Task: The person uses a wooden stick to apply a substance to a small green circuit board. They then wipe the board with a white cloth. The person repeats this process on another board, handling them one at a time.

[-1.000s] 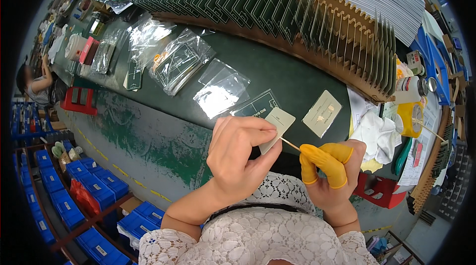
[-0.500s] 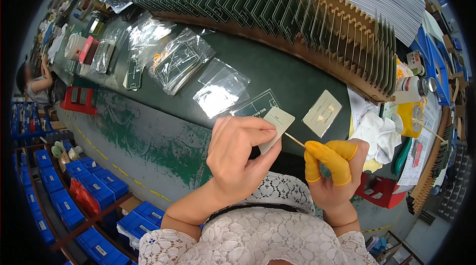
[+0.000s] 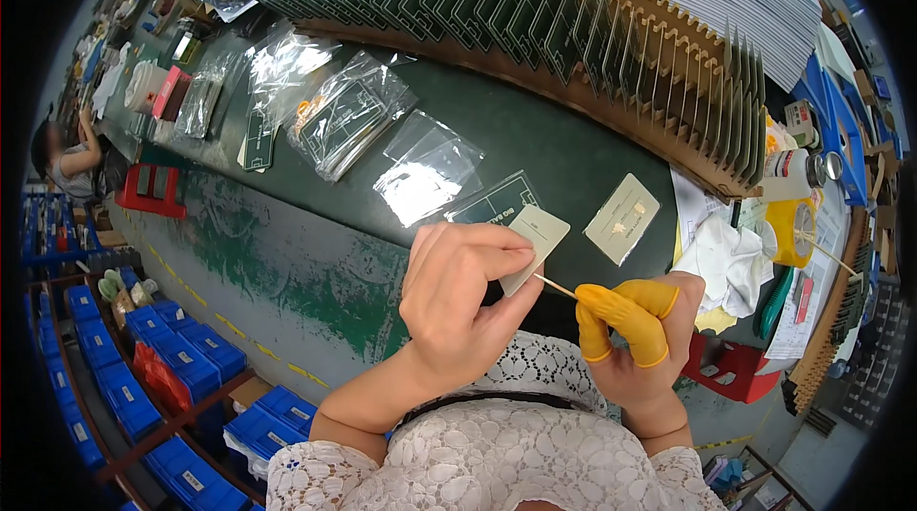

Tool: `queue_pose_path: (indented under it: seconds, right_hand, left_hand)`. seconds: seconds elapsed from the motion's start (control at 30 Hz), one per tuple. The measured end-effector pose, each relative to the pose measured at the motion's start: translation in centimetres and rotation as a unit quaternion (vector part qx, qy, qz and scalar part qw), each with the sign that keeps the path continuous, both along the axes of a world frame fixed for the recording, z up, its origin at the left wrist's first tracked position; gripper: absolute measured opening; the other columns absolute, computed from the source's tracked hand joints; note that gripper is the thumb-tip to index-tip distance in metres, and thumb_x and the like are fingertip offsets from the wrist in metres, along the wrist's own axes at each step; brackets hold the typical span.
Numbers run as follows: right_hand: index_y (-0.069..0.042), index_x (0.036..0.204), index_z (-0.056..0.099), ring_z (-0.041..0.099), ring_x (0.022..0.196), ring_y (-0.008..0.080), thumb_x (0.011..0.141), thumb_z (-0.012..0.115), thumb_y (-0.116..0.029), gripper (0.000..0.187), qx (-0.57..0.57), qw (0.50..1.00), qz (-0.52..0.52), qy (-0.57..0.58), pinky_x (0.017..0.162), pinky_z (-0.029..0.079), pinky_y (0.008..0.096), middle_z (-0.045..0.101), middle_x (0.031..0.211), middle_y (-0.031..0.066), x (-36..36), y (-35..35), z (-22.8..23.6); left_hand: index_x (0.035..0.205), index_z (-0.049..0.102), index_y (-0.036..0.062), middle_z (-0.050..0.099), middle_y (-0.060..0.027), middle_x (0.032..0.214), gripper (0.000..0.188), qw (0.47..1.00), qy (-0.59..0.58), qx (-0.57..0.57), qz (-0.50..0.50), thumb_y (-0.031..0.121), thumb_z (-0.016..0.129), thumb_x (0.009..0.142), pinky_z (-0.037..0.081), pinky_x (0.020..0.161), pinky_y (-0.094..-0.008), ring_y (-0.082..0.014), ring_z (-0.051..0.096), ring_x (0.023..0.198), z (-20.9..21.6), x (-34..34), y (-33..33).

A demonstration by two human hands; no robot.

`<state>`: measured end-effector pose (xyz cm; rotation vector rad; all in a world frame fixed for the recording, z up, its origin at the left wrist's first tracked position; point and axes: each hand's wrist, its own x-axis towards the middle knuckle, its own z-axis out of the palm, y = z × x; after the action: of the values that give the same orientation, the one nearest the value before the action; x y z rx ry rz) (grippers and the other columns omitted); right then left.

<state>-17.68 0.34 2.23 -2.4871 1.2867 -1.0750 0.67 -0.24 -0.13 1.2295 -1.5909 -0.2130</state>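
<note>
Between thumb and fingers, my left hand (image 3: 463, 296) pinches a small pale card (image 3: 543, 232) with rounded corners, tilted up above the bench edge. My right hand (image 3: 635, 325) wears yellow finger cots and grips a thin wooden stick (image 3: 557, 287). The stick's tip meets the lower edge of the pale card, beside my left thumb; whether it touches is hard to tell. Past the hands, a dark green card (image 3: 501, 201) with white lines lies partly hidden behind the held card. To its right rests a beige card (image 3: 623, 221) with small gold pieces on it.
A long slotted cardboard rack (image 3: 659, 119) of upright green cards spans the far bench. Clear plastic bags (image 3: 428, 167) and a bagged card stack (image 3: 349, 124) lie left. At right are a white cloth (image 3: 721, 263), a bottle (image 3: 788, 172) and yellow tape (image 3: 791, 232). Another person (image 3: 76, 158) sits far left.
My right hand has shifted slightly left and down, and the stick's tip has slid lower along the pale card's edge. My left hand stays nearly still.
</note>
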Motion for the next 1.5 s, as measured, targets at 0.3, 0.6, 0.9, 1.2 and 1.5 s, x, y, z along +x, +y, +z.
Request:
queue_pose_path:
  seconds: [0.3,0.6,0.9,1.2,1.5]
  right_hand:
    - [-0.011,0.101,0.07,0.051,0.077,0.0213,0.069,0.082,-0.01,0.034,0.016,0.999,-0.024,-0.021,0.072,0.037,0.036,0.058,0.092,0.0011,0.1,-0.1,-0.2]
    - [-0.005,0.097,0.067,0.05,0.074,0.026,0.074,0.075,-0.003,0.024,0.027,0.99,-0.137,0.027,0.068,0.034,0.0367,0.056,0.083,0.0075,-3.6,-1.4,-1.3]
    - [-0.002,0.096,0.066,0.049,0.076,0.0263,0.075,0.074,-0.005,0.022,0.077,0.979,-0.152,0.11,0.07,0.034,0.0376,0.052,0.083,0.0077,-5.7,-0.8,-2.9]
    - [-0.002,0.095,0.066,0.048,0.076,0.027,0.075,0.073,-0.005,0.022,0.072,0.981,-0.142,0.111,0.07,0.035,0.0382,0.05,0.083,0.0083,-5.4,-1.4,-3.6]
    - [-0.003,0.095,0.067,0.05,0.076,0.0274,0.073,0.075,-0.003,0.024,0.06,0.983,-0.147,0.091,0.069,0.036,0.0381,0.053,0.084,0.0082,-5.0,-1.5,-3.1]
  left_hand:
    - [0.085,0.061,0.0045,0.068,-0.0081,0.085,0.032,1.0,0.0,-0.001,0.002,-0.011,0.08,0.065,0.046,0.063,-0.0264,-0.0192,0.063,0.073,0.0,0.1,0.0]
    - [0.084,0.063,0.0045,0.068,-0.0071,0.086,0.031,0.999,0.026,0.014,0.035,-0.011,0.079,0.062,0.045,0.064,-0.0299,-0.0217,0.06,0.072,0.0,0.0,0.1]
    - [0.086,0.061,0.0058,0.068,-0.0068,0.087,0.034,1.0,0.003,0.012,0.028,-0.012,0.08,0.064,0.046,0.064,-0.0288,-0.0205,0.06,0.073,0.0,-0.5,0.0]
    - [0.086,0.061,0.0056,0.067,-0.0071,0.086,0.034,1.0,0.001,0.007,0.028,-0.012,0.08,0.064,0.045,0.063,-0.0293,-0.0208,0.059,0.072,0.0,-0.5,0.0]
    - [0.085,0.062,0.0048,0.068,-0.0074,0.086,0.031,0.999,0.02,0.017,0.021,-0.01,0.08,0.065,0.046,0.066,-0.0299,-0.0215,0.06,0.072,0.1,-0.4,0.1]
